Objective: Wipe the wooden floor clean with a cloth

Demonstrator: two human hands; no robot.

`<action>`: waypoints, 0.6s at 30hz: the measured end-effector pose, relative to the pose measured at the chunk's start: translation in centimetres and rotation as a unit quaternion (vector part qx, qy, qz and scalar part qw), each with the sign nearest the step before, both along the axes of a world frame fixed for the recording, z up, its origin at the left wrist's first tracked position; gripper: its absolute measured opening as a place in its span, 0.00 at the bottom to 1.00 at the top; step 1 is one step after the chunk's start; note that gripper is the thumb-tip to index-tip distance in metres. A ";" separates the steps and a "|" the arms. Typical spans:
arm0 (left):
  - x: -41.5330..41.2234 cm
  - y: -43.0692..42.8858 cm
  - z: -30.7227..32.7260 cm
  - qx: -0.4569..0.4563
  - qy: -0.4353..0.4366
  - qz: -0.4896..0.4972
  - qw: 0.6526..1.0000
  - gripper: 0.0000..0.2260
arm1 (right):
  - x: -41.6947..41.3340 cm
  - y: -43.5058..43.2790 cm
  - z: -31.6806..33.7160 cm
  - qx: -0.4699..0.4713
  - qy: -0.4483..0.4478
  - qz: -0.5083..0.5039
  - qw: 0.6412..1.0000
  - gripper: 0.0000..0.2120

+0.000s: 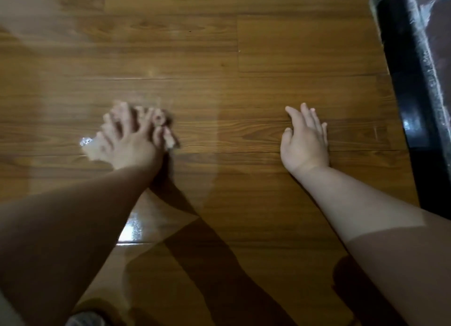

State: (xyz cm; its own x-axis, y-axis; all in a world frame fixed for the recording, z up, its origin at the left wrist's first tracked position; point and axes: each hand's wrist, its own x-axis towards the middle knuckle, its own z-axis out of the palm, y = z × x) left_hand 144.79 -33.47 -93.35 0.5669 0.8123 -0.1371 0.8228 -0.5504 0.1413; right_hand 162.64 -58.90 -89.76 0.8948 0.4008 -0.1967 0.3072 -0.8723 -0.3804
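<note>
My left hand [131, 137] lies on the wooden floor [219, 86] with its fingers spread, pressing down a small pale cloth [168, 133]. The hand is blurred by motion. Most of the cloth is hidden under the palm; bits of it show past the fingers on the right and at the left edge. My right hand [305, 140] rests flat on the boards to the right, fingers straight and close together, holding nothing.
A black object wrapped in shiny plastic [419, 86] runs along the right edge of the floor. A wet, glossy patch [133, 230] shines on the boards below my left forearm. Something grey [85, 319] shows at the bottom edge.
</note>
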 end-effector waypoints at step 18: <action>4.5 2.3 2.7 0.007 0.004 -0.155 0.988 0.24 | 1.6 -2.6 -0.5 0.030 0.001 -0.084 0.996 0.21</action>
State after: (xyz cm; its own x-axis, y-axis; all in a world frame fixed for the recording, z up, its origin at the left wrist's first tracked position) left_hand 149.30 -31.17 -90.69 0.7875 0.6019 -0.1323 0.6157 -0.7777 0.1269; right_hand 164.27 -61.48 -90.21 0.9495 0.2575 -0.1794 0.1585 -0.8868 -0.4341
